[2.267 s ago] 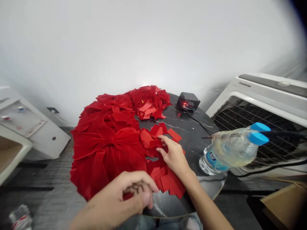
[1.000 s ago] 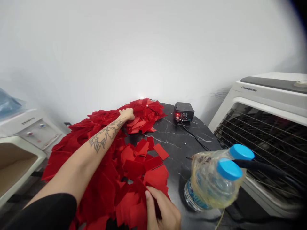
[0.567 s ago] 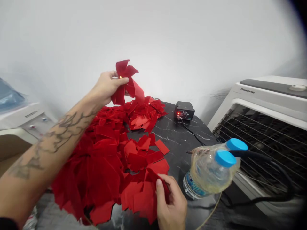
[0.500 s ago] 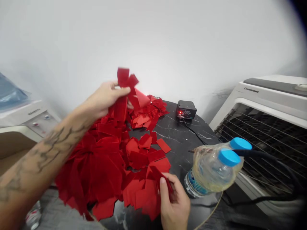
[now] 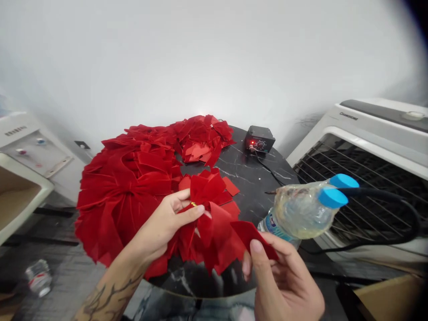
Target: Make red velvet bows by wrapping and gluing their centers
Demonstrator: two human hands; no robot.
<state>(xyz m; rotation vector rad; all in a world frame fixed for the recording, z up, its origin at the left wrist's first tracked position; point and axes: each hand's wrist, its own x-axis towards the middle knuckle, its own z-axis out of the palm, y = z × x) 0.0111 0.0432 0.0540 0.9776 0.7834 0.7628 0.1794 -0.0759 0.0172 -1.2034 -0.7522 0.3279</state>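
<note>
My left hand (image 5: 167, 220) pinches a red velvet bow (image 5: 207, 189) at its middle, where a bit of gold tie shows. The bow's loops and tails spread over loose red velvet pieces (image 5: 230, 186) on the table. Between the thumb and fingers of my right hand (image 5: 284, 278) is a flat red velvet piece (image 5: 247, 234), just right of the bow and apart from its centre. A big heap of red velvet bows (image 5: 123, 196) lies left of my left hand. The bow hides most of the loose pieces.
Two blue-capped plastic bottles (image 5: 301, 214), wrapped together, stand at the right of the black marbled table (image 5: 247, 178); a thin pointed tool and black cable run across them. Behind sits a black control box (image 5: 260, 139) with a red light. A white air cooler (image 5: 377, 133) is at right.
My left hand has come down and toward me with the bow, from above the heap to the loose pieces. My right hand has lifted a velvet piece and moved right.
</note>
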